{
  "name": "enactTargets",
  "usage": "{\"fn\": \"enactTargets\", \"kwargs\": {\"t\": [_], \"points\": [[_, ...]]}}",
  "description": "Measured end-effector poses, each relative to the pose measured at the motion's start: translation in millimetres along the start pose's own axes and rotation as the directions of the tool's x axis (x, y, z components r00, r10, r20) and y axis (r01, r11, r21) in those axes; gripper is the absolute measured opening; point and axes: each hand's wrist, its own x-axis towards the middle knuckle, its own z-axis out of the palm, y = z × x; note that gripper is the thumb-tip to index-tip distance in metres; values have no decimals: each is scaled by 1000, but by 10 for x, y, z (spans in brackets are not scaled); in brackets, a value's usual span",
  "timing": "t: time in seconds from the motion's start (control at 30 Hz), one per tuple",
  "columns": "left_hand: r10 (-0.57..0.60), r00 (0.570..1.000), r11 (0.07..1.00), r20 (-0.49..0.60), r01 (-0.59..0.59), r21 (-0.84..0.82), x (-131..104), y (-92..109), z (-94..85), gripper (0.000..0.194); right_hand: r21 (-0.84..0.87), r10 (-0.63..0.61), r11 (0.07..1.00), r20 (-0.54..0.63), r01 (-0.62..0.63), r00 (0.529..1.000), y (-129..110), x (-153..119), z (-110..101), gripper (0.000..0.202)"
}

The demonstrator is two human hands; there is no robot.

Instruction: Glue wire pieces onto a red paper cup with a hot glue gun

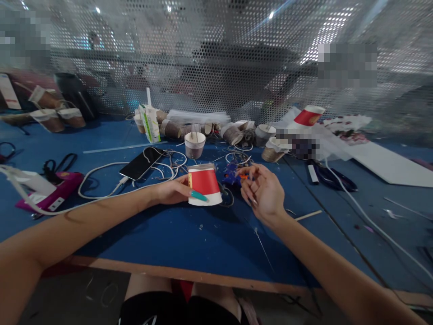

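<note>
A red and white paper cup (pixel 204 184) is tilted on its side in my left hand (pixel 174 190), with the thumb lying along its lower edge. To the right of the cup, my right hand (pixel 265 192) is raised over the table with its fingers curled together. Whatever it may pinch is too small to make out. Beside its fingertips is a blue object (pixel 231 175) with an orange part, partly hidden by the hand. A thin needle-like wire (pixel 264 248) shows below my right hand.
A black phone (pixel 142 163) with a white cable lies at the left. Behind are a carton (pixel 150 124), an upright cup (pixel 195 145) and several twine-wrapped cups. Farther right are another red cup (pixel 308 117), a marker (pixel 313 174) and a white board (pixel 392 164). A purple pouch (pixel 56 192) sits far left.
</note>
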Motion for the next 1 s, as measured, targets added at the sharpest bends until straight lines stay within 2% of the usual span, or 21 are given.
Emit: {"fn": "enactTargets", "kwargs": {"t": [0.03, 0.1, 0.2, 0.3, 0.47, 0.67, 0.83, 0.93, 1.0], "points": [[-1, 1000, 1000, -3, 1, -3, 5, 8, 14, 55, 19, -39, 999, 34, 39, 999, -6, -12, 3, 29], [3, 1000, 1000, -6, -3, -6, 18, 24, 47, 55, 65, -79, 995, 178, 69, 981, -32, -63, 31, 29], [9, 1000, 1000, -6, -9, 4, 37, 30, 84, 55, 41, -58, 998, 403, 45, 913, -65, -168, 94, 31], [21, 999, 999, -32, -20, 30, 40, 14, 96, 57, -24, -26, 999, 483, 43, 875, -51, -232, 123, 29], [85, 988, 994, -131, -76, 73, 21, 2, 129, 73, -29, -26, 998, 525, 48, 851, 0, -238, 94, 24], [161, 971, 973, -177, -126, 193, 29, 5, 189, 68, -65, -22, 995, 550, 69, 835, 20, -264, 105, 24], [113, 985, 986, -128, -95, 134, 31, 7, 165, 58, -42, -101, 991, 424, 131, 900, 33, -215, 77, 23], [99, 990, 993, -103, -91, 80, 29, 16, 152, 64, -8, -103, 994, 330, 112, 938, 40, -160, 53, 27], [105, 991, 993, -87, -100, 63, 29, 23, 151, 68, 12, -91, 996, 315, 92, 945, 41, -137, 51, 30]]}}
